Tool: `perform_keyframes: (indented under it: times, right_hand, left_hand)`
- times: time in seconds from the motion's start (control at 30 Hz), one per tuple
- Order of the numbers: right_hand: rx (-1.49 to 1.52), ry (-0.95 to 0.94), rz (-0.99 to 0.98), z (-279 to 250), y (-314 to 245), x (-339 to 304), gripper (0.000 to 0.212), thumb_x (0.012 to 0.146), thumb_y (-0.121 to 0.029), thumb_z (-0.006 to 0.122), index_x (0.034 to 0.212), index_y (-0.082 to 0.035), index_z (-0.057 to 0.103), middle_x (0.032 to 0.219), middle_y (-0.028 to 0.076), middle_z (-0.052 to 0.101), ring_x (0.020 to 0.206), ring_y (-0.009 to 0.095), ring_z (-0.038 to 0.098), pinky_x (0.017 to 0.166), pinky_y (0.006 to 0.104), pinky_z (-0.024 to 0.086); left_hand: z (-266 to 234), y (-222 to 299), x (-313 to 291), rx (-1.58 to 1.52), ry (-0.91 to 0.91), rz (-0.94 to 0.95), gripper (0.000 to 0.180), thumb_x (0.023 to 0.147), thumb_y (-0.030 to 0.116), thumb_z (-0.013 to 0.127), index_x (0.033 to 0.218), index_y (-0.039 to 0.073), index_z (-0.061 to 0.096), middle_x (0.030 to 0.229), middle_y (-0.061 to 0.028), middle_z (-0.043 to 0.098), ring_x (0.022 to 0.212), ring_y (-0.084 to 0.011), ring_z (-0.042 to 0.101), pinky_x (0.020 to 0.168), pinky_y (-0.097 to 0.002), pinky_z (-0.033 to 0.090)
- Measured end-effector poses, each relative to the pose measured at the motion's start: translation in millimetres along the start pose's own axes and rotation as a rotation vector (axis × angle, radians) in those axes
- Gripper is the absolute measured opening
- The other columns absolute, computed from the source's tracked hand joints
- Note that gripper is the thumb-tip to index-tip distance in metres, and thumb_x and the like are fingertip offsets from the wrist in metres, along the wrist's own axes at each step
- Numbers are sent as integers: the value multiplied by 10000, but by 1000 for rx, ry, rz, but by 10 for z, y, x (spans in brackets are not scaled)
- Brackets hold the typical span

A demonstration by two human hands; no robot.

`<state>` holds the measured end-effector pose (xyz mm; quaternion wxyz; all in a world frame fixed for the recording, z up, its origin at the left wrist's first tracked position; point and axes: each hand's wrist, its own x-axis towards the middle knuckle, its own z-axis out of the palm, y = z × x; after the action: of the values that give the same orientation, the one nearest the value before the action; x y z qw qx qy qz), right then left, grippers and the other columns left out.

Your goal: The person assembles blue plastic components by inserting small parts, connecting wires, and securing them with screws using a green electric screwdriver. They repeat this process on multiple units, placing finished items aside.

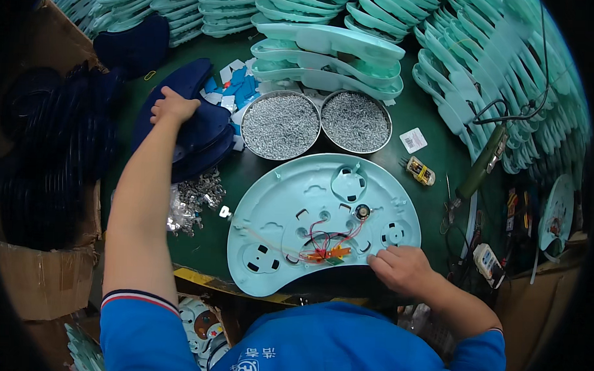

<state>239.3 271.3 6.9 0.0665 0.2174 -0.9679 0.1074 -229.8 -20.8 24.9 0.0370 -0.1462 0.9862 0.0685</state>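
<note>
My left hand reaches out to a stack of dark blue curved plastic panels. Its fingers and thumb span the top panel and grip it. In front of me lies a mint-green plastic shell, hollow side up. Inside it are a small round speaker, red wires and an orange-and-green circuit board. At the shell's lower right edge, my right hand is closed with curled fingers on the rim. A white connector tab sticks out past the shell's left side.
Two round tins full of small screws stand behind the shell. Loose metal parts lie left of it. Stacked mint shells line the back. On the right are a green-handled electric screwdriver and a small transparent-cased device.
</note>
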Motion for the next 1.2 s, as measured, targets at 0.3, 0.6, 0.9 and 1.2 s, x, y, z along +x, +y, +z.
perform_keyframes:
  times: [0.3,0.6,0.9,1.2]
  right_hand:
    - [451,97,125,-293,-86,916,244,880,-247,751,1021,-79,643,912,110,619,837,311,660,658,418,533]
    - [979,51,403,692,-590,2029,437,897,-144,746,1235,-7,506,837,122,671,791,261,677,703,401,539]
    - [2013,28,725,8,-694,1645,202,961,-156,705,1104,-25,649,894,18,621,623,45,471,514,201,354]
    - [1578,34,589,-3,-591,1623,203,933,-131,714,1092,-10,676,913,13,665,774,59,550,700,229,445]
  left_hand:
    - [-1058,-762,-741,-1122,-37,548,623,908,308,626,1418,-9,458,1232,-171,616,1105,-185,641,879,-295,528]
    - [-1111,-1710,-2404,-890,513,1060,464,1007,317,612,1369,58,481,1237,-163,617,1040,-189,687,870,-286,593]
    - [-531,-1360,-3358,-1604,-578,216,737,956,568,401,1474,45,413,1274,-144,618,1083,-195,654,884,-374,569]
    - [-364,-1233,-3301,-1667,-786,243,791,963,629,367,1511,60,359,1296,-165,592,1094,-240,650,909,-395,574]
